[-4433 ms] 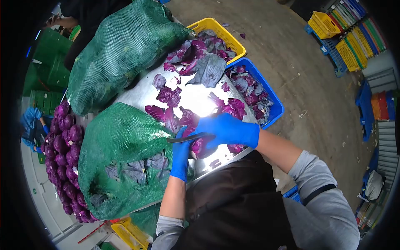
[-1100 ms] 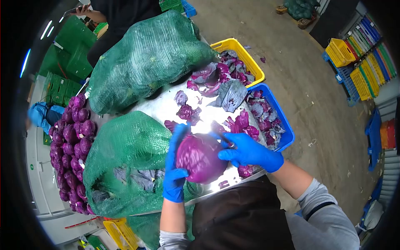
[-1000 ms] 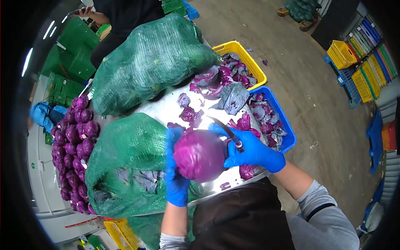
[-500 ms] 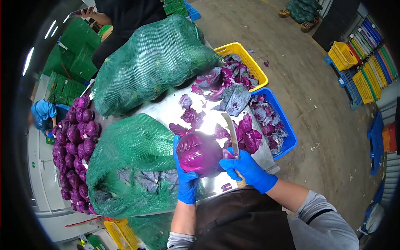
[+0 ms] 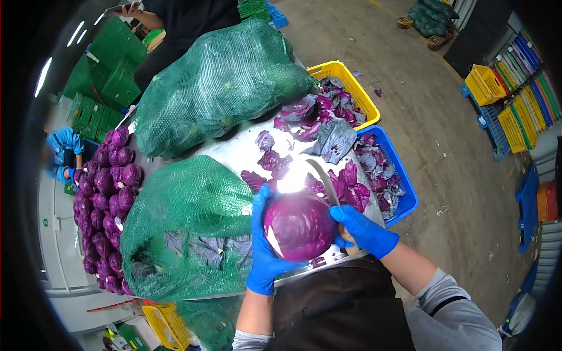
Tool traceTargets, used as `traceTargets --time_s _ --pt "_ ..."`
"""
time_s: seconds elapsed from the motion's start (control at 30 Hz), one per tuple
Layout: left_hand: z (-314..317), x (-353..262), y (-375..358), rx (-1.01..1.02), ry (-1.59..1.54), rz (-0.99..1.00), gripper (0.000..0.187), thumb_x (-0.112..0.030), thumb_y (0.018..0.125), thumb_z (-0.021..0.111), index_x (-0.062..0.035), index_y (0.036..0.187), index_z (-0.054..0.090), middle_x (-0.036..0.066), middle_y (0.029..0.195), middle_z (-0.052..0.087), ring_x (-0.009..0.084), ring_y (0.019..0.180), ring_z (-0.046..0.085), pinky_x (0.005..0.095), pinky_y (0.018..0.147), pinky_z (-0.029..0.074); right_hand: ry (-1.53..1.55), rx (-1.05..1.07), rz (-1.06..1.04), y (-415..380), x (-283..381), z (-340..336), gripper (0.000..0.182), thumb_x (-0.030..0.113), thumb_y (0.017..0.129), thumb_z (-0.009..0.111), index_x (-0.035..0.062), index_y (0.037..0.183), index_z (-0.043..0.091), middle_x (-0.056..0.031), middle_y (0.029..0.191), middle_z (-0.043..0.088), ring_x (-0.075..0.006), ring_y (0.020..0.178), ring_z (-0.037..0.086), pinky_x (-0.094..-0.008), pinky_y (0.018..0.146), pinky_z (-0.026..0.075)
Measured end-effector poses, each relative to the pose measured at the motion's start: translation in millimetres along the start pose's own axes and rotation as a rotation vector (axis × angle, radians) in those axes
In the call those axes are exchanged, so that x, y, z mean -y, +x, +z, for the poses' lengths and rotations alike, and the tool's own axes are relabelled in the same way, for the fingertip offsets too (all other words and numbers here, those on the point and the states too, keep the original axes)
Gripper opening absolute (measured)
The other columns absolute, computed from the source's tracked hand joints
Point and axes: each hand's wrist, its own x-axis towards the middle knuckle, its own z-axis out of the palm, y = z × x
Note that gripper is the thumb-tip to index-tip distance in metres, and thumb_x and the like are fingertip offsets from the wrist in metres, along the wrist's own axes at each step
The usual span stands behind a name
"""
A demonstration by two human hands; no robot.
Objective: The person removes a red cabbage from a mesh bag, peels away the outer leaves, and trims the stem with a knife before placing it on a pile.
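Observation:
A round red cabbage [image 5: 300,228], glossy and purple with a pale patch on its left side, is held above the metal table. My left hand [image 5: 266,257], in a blue glove, grips it from the left and below. In my right hand [image 5: 366,231], also gloved in blue, is a knife [image 5: 326,180] with a curved blade pointing up and away; part of its light handle shows below the fingers. That hand is at the cabbage's right side, its thumb close to the surface. Loose cabbage leaves [image 5: 354,190] lie just beyond the blade.
An open green mesh sack [image 5: 187,196] lies left, a full one [image 5: 219,88] behind it. Trimmed cabbages [image 5: 105,199] are piled at far left. A yellow crate [image 5: 370,108] and a blue crate [image 5: 405,181] hold leaves at the table's right edge. Two other people [image 5: 193,23] are beyond.
The cabbage has shifted slightly right and turned in my left hand, showing a pale patch. My right hand has moved slightly right, its thumb now close to the cabbage.

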Motion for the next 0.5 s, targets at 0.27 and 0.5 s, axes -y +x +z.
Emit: traceTargets --time_s 0.27,0.5 --pt "-22 22 -53 -0.401 -0.819 -0.575 0.094 -0.002 0.054 0.071 -0.0045 0.138 0.028 0.015 0.131 0.044 0.0300 0.121 0.044 0.0437 0.102 0.036 -0.618 0.234 -0.403 17 8 24 0.094 0.006 0.070 0.073 0.0070 0.144 0.016 -0.0079 0.146 0.026 -0.0133 0.124 0.036 -0.0302 0.098 0.037" --pt "-55 21 -70 -0.488 -0.878 -0.507 0.092 -0.013 0.057 0.075 -0.0074 0.137 0.031 0.012 0.135 0.040 0.0312 0.124 0.039 0.0469 0.105 0.033 -0.632 0.278 -0.382 42 -11 39 0.084 0.013 0.075 0.070 0.0029 0.142 0.021 -0.0114 0.141 0.035 -0.0105 0.092 0.045 -0.0254 0.079 0.039"
